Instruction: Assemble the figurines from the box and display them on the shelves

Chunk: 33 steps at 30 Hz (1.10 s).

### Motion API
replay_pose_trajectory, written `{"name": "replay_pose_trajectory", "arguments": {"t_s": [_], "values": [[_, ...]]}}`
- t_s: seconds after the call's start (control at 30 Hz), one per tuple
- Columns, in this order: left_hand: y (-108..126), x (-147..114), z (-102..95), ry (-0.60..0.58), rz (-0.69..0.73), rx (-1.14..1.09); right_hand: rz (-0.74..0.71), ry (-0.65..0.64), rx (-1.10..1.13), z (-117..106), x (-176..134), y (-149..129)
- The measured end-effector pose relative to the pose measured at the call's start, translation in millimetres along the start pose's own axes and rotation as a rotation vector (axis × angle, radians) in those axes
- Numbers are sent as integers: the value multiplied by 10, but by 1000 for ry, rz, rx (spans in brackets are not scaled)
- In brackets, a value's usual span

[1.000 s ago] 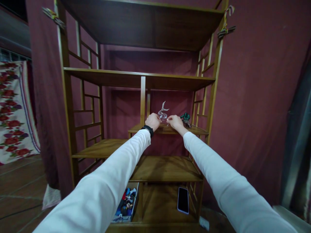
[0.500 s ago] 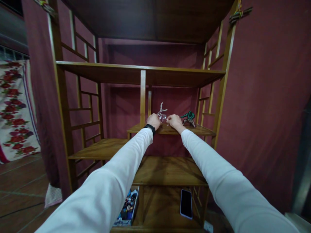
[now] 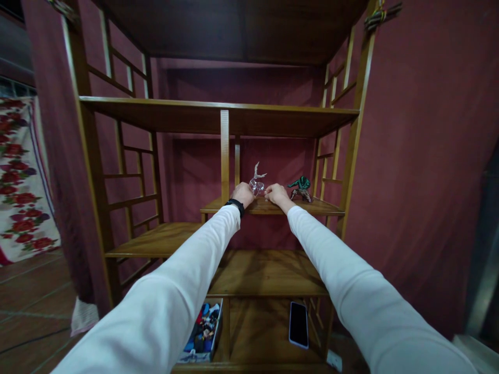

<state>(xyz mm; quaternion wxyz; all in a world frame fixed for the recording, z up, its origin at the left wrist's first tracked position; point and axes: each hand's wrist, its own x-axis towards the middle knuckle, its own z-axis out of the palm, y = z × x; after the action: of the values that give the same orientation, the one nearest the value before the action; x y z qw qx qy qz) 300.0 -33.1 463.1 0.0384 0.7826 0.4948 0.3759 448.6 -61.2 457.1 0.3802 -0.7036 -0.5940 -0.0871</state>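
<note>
1 clear ornament (image 3: 258, 186) is seen above the raised shelf (image 3: 322, 208), between the 2 hands; its contact with the wood is hidden. Its pale, forked top is pointed upward. Its left side is met by the left hand (image 3: 244, 194), on whose wrist a black band (image 3: 236, 205) is worn. The left fingers are mostly concealed by the back of the hand, so whether they are closed on the ornament cannot be told. The right hand (image 3: 277, 194) is placed just beside the ornament's right side, with its fingers bent inward; whether any small part is gripped by them cannot be told.

1 green figure (image 3: 301, 188) with a brownish base is stood on the same shelf, to the right of the right hand. To the left of the ornament, the shelf is bordered by an upright post (image 3: 225, 156). Low in the rack, 1 box (image 3: 195, 358) is filled with small coloured pieces (image 3: 205, 327), and 1 phone (image 3: 298, 325) is seen farther right, its screen dark.
</note>
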Motion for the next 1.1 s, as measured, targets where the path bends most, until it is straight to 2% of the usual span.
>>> {"name": "replay_pose_trajectory", "arguments": {"t_s": [0.43, 0.6, 1.1], "values": [[0, -24, 7, 15, -19, 52, 34, -79, -42, 0, 18, -2], [15, -74, -1, 25, 32, 75, 49, -97, -46, 14, 26, 0], [167, -237, 2, 79, 2, 262, 90, -118, -83, -9, -16, -17]]}}
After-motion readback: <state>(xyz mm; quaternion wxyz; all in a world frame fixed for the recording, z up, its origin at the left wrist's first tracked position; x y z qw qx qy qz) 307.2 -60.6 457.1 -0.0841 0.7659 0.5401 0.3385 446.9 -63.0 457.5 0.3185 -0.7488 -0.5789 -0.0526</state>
